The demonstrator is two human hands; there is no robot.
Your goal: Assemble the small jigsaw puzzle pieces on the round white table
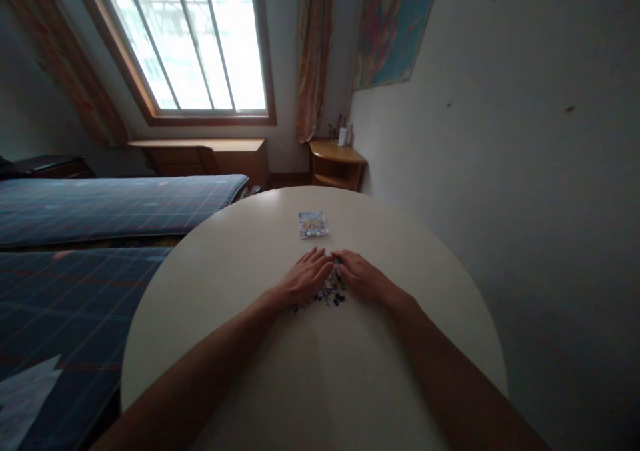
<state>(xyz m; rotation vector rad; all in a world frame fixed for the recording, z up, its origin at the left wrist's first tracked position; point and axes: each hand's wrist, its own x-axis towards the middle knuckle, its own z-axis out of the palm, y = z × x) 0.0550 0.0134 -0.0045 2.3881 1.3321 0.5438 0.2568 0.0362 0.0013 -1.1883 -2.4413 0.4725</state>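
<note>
While two mattresses lay off to the left, the left hand rested palm down on the table, fingers straight, beside the pieces. The card lay flat just beyond. The right hand bounded the other side, fingers bent; whether it pinched anything, I couldn't tell. The step looked like gathering the pieces between both hands; the next move seemed to call for low fingers near the strays. I counted two hands, one table, one card; the pieces were too small and covered to number.
</note>
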